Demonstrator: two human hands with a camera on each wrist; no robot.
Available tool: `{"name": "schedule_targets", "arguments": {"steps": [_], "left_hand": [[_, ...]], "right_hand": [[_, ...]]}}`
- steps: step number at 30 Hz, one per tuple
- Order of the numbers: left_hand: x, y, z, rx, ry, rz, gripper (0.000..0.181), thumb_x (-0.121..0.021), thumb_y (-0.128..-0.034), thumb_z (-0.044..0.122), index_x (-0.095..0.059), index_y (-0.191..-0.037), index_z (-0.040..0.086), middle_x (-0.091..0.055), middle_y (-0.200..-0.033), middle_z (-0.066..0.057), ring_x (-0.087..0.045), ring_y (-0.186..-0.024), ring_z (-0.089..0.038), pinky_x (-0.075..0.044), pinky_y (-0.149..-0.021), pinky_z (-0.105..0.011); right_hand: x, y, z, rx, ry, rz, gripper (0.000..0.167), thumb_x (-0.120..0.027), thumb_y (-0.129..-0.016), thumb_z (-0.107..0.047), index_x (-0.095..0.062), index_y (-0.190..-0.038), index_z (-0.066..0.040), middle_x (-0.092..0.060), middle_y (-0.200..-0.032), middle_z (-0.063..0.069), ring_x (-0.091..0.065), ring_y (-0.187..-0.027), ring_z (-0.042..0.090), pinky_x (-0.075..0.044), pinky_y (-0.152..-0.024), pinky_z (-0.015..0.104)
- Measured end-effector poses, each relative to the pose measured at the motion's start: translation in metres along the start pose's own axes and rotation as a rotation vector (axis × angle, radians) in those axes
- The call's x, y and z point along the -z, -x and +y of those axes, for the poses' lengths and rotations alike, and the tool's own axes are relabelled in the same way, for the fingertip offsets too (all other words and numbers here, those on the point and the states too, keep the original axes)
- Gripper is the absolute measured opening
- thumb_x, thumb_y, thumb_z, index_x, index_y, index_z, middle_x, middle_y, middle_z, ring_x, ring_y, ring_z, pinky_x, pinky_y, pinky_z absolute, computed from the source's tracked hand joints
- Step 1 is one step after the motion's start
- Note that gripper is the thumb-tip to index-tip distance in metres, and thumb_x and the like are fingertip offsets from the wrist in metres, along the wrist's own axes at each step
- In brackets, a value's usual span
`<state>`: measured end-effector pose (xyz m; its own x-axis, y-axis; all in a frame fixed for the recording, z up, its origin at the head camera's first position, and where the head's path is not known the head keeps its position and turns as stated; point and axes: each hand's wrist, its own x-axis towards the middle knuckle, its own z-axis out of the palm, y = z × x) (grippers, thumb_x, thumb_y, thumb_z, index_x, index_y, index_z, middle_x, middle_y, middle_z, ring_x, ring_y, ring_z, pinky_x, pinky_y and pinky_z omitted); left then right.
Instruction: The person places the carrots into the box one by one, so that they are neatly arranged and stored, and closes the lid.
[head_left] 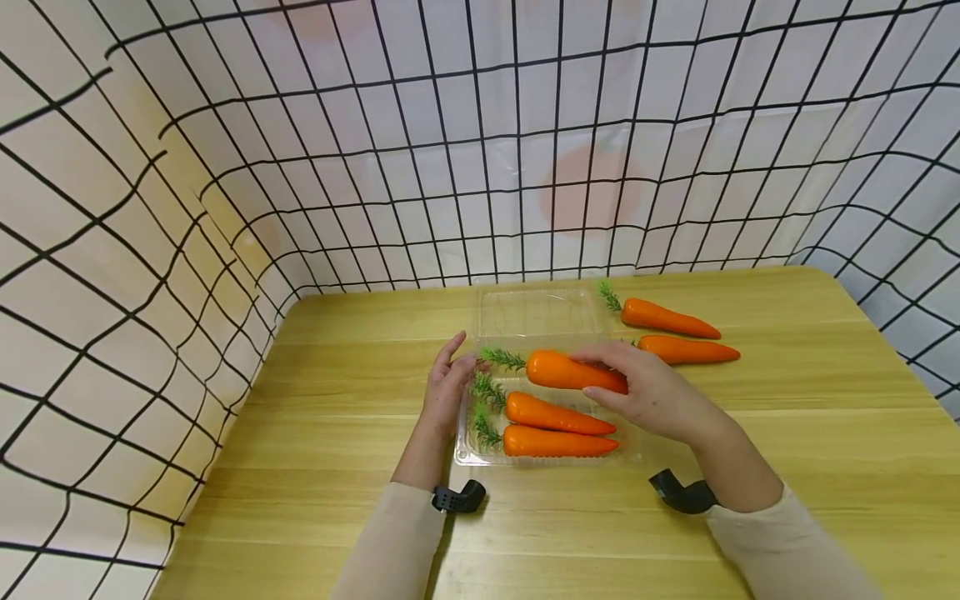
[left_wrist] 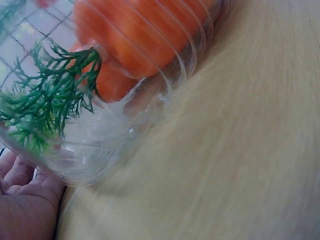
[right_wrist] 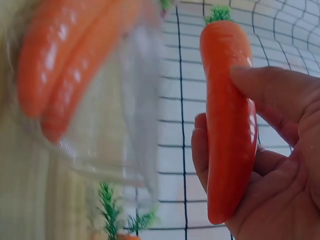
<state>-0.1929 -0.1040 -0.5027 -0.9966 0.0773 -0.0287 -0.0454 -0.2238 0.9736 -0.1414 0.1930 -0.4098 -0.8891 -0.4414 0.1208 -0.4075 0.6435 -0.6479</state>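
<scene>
My right hand (head_left: 641, 390) grips an orange carrot (head_left: 558, 369) with a green leafy top, raised over a clear plastic box (head_left: 468, 457). The right wrist view shows the thumb across this carrot (right_wrist: 227, 120) and the fingers behind it. Two more carrots lie side by side in the box, an upper carrot (head_left: 551, 412) and a lower carrot (head_left: 555, 442), leaves to the left. My left hand (head_left: 447, 387) rests at the box's left side, fingers loosely extended near the leaves. In the left wrist view, part of that hand (left_wrist: 30, 200) appears beside the clear wall.
The box's clear lid (head_left: 536, 312) lies folded back behind it. At the right, a carrot (head_left: 667, 318) and another carrot (head_left: 690, 350) lie on the wooden table (head_left: 360, 358). Black wire grid (head_left: 517, 167) stands along the back and sides.
</scene>
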Motion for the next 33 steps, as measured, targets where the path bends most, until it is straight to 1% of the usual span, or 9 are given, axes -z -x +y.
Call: {"name": "schedule_targets", "arguments": {"steps": [2, 4, 7, 9, 11, 13, 16, 23, 33], "left_hand": [[-0.001, 0.0, 0.0, 0.0, 0.005, 0.006, 0.061, -0.051, -0.0997, 0.012, -0.035, -0.158, 0.012, -0.06, -0.088, 0.012, -0.055, -0.086, -0.006, -0.045, -0.097, -0.028], [-0.001, 0.0, 0.001, 0.002, 0.003, 0.005, 0.061, -0.05, -0.0997, 0.011, -0.035, -0.159, 0.011, -0.058, -0.088, 0.011, -0.051, -0.084, -0.006, -0.046, -0.087, -0.023], [-0.001, 0.001, 0.001, 0.021, 0.013, 0.006, 0.061, -0.051, -0.1007, 0.013, -0.034, -0.159, 0.015, -0.07, -0.113, -0.005, -0.06, -0.094, -0.004, -0.052, -0.085, -0.019], [-0.002, 0.001, 0.001, 0.035, 0.018, 0.007, 0.06, -0.052, -0.1019, 0.014, -0.034, -0.159, 0.018, -0.067, -0.131, -0.013, -0.065, -0.102, -0.005, -0.056, -0.086, -0.02], [-0.002, 0.001, 0.002, 0.039, 0.016, 0.017, 0.06, -0.051, -0.1011, 0.012, -0.035, -0.159, 0.018, -0.067, -0.134, -0.013, -0.066, -0.104, -0.005, -0.057, -0.085, -0.02], [-0.002, 0.002, 0.002, 0.035, 0.003, 0.023, 0.061, -0.048, -0.0995, 0.009, -0.036, -0.158, 0.017, -0.071, -0.114, -0.005, -0.063, -0.089, -0.003, -0.053, -0.075, -0.017], [-0.003, 0.002, 0.003, 0.031, -0.009, 0.04, 0.063, -0.045, -0.0964, 0.005, -0.038, -0.158, 0.016, -0.066, -0.099, 0.01, -0.056, -0.082, -0.003, -0.048, -0.07, -0.016], [-0.003, 0.001, 0.004, 0.011, -0.019, 0.032, 0.063, -0.049, -0.0972, 0.007, -0.036, -0.158, 0.013, -0.049, -0.076, 0.011, -0.045, -0.076, -0.008, -0.043, -0.075, -0.021], [-0.001, 0.0, 0.002, -0.008, -0.008, 0.011, 0.061, -0.051, -0.0993, 0.009, -0.036, -0.158, 0.01, -0.05, -0.079, 0.011, -0.047, -0.081, -0.008, -0.044, -0.084, -0.023]], "right_hand": [[-0.005, -0.001, -0.003, -0.002, -0.012, -0.014, 0.046, -0.072, -0.095, -0.017, -0.06, -0.139, -0.02, -0.062, -0.138, 0.005, -0.061, -0.118, 0.024, -0.053, -0.101, 0.05], [-0.01, -0.002, -0.005, -0.005, -0.009, -0.031, 0.046, -0.071, -0.096, -0.017, -0.06, -0.14, -0.02, -0.061, -0.137, 0.004, -0.061, -0.117, 0.023, -0.053, -0.101, 0.05], [-0.017, -0.003, -0.008, -0.01, 0.005, -0.044, 0.046, -0.07, -0.096, -0.015, -0.059, -0.141, -0.021, -0.061, -0.136, 0.005, -0.061, -0.118, 0.024, -0.052, -0.103, 0.052], [-0.022, -0.004, -0.009, -0.003, 0.02, -0.038, 0.046, -0.069, -0.096, -0.014, -0.06, -0.141, -0.02, -0.061, -0.136, 0.006, -0.061, -0.12, 0.027, -0.051, -0.104, 0.054], [-0.026, -0.005, -0.01, 0.002, 0.028, -0.025, 0.046, -0.069, -0.096, -0.014, -0.06, -0.141, -0.02, -0.061, -0.137, 0.007, -0.06, -0.123, 0.03, -0.05, -0.105, 0.056], [-0.029, -0.006, -0.01, 0.002, 0.036, -0.013, 0.045, -0.069, -0.097, -0.016, -0.06, -0.141, -0.02, -0.061, -0.138, 0.007, -0.06, -0.125, 0.031, -0.049, -0.106, 0.057], [-0.034, -0.008, -0.007, 0.006, 0.053, -0.002, 0.044, -0.068, -0.098, -0.018, -0.061, -0.141, -0.018, -0.061, -0.138, 0.007, -0.06, -0.126, 0.033, -0.048, -0.107, 0.058], [-0.039, -0.01, -0.001, 0.014, 0.118, 0.007, 0.042, -0.07, -0.097, -0.016, -0.063, -0.138, -0.015, -0.064, -0.135, 0.009, -0.063, -0.122, 0.032, -0.052, -0.104, 0.056], [-0.043, -0.012, 0.001, 0.003, 0.197, -0.015, 0.042, -0.068, -0.097, -0.015, -0.062, -0.138, -0.012, -0.064, -0.138, 0.012, -0.06, -0.129, 0.036, -0.048, -0.108, 0.058]]}}
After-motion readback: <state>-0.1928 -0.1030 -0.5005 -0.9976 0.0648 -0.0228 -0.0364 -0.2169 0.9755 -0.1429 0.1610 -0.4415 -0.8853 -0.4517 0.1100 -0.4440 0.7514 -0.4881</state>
